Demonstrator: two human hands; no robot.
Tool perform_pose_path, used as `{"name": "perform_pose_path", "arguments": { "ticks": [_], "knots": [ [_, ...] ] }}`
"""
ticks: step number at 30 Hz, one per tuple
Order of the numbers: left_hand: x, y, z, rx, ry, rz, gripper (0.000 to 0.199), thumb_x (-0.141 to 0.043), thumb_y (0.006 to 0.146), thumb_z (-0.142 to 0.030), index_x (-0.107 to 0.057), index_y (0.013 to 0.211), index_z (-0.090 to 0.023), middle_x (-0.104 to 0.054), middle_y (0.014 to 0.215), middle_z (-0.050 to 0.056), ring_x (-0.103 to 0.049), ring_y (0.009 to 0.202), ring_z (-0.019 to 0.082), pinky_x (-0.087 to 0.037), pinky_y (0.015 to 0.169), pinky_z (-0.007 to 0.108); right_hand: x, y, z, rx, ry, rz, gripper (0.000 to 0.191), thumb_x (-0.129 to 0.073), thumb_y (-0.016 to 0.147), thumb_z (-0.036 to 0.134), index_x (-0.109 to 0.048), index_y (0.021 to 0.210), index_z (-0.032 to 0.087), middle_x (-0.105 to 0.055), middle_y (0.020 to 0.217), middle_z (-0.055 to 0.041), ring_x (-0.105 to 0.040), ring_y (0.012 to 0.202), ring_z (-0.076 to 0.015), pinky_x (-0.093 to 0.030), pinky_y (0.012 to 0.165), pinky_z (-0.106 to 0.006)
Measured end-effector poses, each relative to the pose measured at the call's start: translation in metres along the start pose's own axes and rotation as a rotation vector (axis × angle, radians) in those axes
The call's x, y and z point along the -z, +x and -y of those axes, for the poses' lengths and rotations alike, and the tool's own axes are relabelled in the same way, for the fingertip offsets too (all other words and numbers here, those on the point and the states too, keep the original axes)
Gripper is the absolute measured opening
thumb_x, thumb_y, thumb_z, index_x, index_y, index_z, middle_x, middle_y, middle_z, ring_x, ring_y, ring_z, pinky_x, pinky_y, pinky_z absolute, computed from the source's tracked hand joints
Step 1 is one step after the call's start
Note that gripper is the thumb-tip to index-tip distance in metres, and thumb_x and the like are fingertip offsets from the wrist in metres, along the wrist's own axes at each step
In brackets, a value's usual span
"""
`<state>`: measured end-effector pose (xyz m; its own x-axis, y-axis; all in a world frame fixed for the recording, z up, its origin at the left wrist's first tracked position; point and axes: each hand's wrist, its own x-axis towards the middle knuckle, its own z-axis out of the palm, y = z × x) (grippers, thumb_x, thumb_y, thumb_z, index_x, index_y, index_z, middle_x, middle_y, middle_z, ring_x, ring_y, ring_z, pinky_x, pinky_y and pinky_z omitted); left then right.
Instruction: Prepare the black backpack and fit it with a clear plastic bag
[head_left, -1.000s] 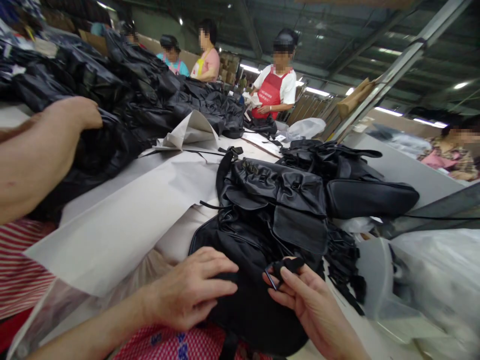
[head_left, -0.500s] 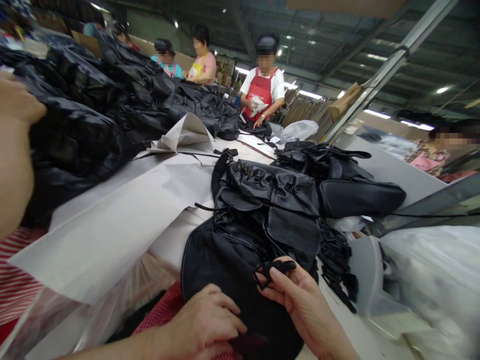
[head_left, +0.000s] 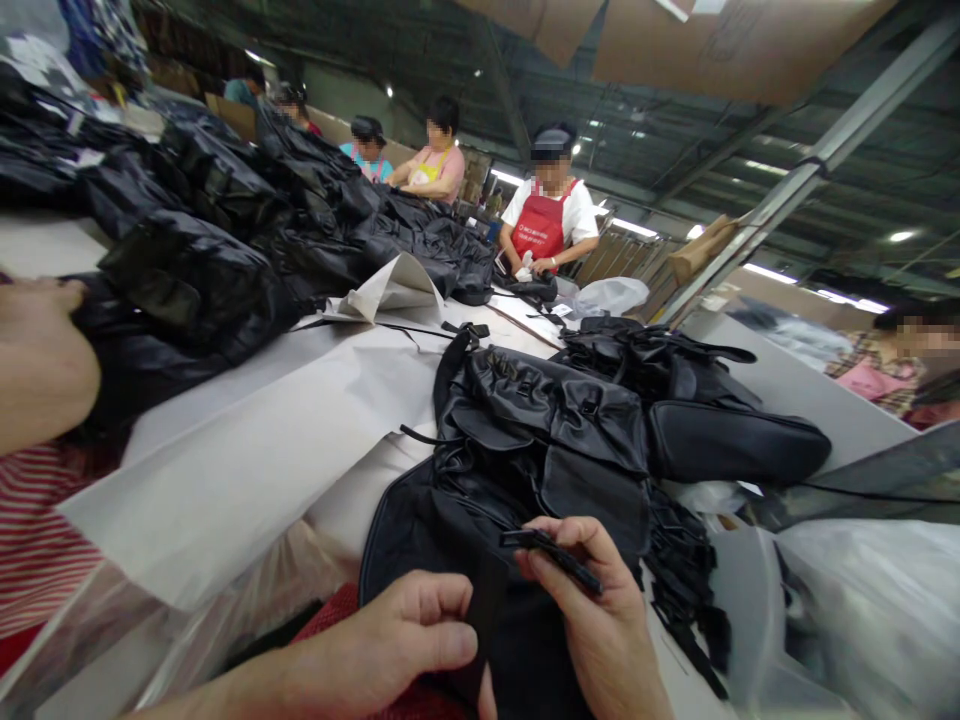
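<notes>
A black backpack (head_left: pixel 555 400) lies on the table in front of me, its flap of dark fabric hanging toward my lap. My left hand (head_left: pixel 420 625) is closed at the near edge of the bag, pinching a wide black strap (head_left: pixel 491 605) that runs upright past the fingertips. To its right, my right hand (head_left: pixel 600 590) grips a black plastic buckle (head_left: pixel 559 558) between thumb and fingers, just above the bag's fabric. The buckle and the strap look apart, and the strap's lower end is hidden behind my left hand.
White sheets (head_left: pixel 247 470) cover the table's left side, beside a heap of black bags (head_left: pixel 225 230). Another person's arm (head_left: pixel 45 360) reaches in at left. More black bags (head_left: pixel 735 435) and a clear plastic bag (head_left: pixel 877 590) are at right. A person in a red apron (head_left: pixel 541 225) works opposite.
My left hand has risen and turned, and the wide strap now stands up in its grip. In my right hand, the buckle has turned to slant downward. The view has shifted slightly.
</notes>
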<state>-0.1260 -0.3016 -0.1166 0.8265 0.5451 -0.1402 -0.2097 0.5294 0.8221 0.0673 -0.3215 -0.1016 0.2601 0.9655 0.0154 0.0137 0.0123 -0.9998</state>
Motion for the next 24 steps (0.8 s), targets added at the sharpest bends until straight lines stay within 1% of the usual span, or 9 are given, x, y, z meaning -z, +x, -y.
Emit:
{"name": "perform_pose_path", "arguments": {
  "ticks": [3,6,9,13,16,20,22,24],
  "knots": [
    [0.002,0.004,0.004,0.054,-0.034,-0.072,0.016,-0.064,0.070,-0.029,-0.058,0.072,-0.015,-0.065,0.063,0.001,-0.056,0.058,0.013,-0.039,0.061,0.023,-0.006,-0.001,-0.010,-0.011,0.137,-0.005,0.029,-0.085,0.069,0.036,-0.062,0.084,0.029,-0.061,0.096,0.0034,-0.058,0.093,-0.0146,-0.053,0.085,-0.025],
    [0.005,0.005,0.007,0.068,-0.005,-0.095,0.021,-0.065,0.071,-0.034,-0.056,0.069,-0.015,-0.064,0.060,0.001,-0.052,0.054,0.011,-0.033,0.056,0.022,-0.005,-0.003,-0.021,0.018,0.190,0.041,0.026,-0.086,0.068,0.033,-0.061,0.075,0.026,-0.058,0.090,0.0024,-0.056,0.089,-0.0132,-0.052,0.082,-0.022],
    [0.006,0.006,0.010,0.088,0.000,-0.097,0.025,-0.065,0.071,-0.039,-0.055,0.069,-0.016,-0.063,0.058,0.000,-0.050,0.053,0.012,-0.030,0.055,0.023,-0.001,-0.004,-0.028,0.067,0.170,0.095,0.022,-0.082,0.073,0.029,-0.061,0.073,0.026,-0.056,0.088,0.0012,-0.055,0.086,-0.0133,-0.051,0.078,-0.021],
    [0.004,0.009,0.010,0.095,-0.058,-0.096,0.030,-0.067,0.068,-0.043,-0.053,0.067,-0.016,-0.061,0.055,0.000,-0.047,0.050,0.011,-0.031,0.056,0.024,0.004,-0.003,-0.034,0.089,0.138,0.140,0.017,-0.078,0.077,0.027,-0.061,0.076,0.027,-0.056,0.089,0.0007,-0.054,0.087,-0.0141,-0.050,0.078,-0.022],
    [0.004,0.011,0.012,0.049,-0.094,-0.067,0.034,-0.068,0.070,-0.048,-0.054,0.069,-0.016,-0.059,0.056,0.000,-0.047,0.050,0.011,-0.034,0.059,0.025,0.006,-0.002,-0.038,0.077,0.102,0.179,0.016,-0.077,0.078,0.027,-0.061,0.076,0.027,-0.057,0.091,0.0009,-0.055,0.088,-0.0147,-0.049,0.079,-0.022],
    [0.005,0.012,0.017,-0.006,-0.092,-0.031,0.041,-0.068,0.073,-0.054,-0.055,0.070,-0.015,-0.054,0.053,-0.001,-0.047,0.051,0.011,-0.038,0.061,0.026,0.005,-0.001,-0.036,0.035,0.074,0.237,0.014,-0.075,0.079,0.027,-0.061,0.076,0.026,-0.060,0.099,0.0003,-0.059,0.089,-0.0166,-0.049,0.080,-0.026],
    [0.006,0.012,0.018,-0.023,-0.067,-0.029,0.041,-0.066,0.076,-0.055,-0.056,0.071,-0.015,-0.054,0.054,-0.001,-0.046,0.051,0.011,-0.037,0.061,0.025,0.001,-0.002,-0.032,0.070,0.010,0.277,0.015,-0.074,0.078,0.024,-0.060,0.072,0.024,-0.061,0.093,0.0005,-0.060,0.084,-0.0155,-0.048,0.076,-0.024],
    [0.006,0.013,0.020,-0.041,-0.038,-0.038,0.042,-0.065,0.078,-0.055,-0.058,0.073,-0.014,-0.055,0.055,-0.001,-0.044,0.051,0.010,-0.034,0.058,0.024,-0.002,-0.004,-0.027,0.122,-0.049,0.307,0.016,-0.073,0.076,0.019,-0.060,0.068,0.024,-0.062,0.085,0.0015,-0.059,0.077,-0.0138,-0.048,0.070,-0.020]
  ]
}}
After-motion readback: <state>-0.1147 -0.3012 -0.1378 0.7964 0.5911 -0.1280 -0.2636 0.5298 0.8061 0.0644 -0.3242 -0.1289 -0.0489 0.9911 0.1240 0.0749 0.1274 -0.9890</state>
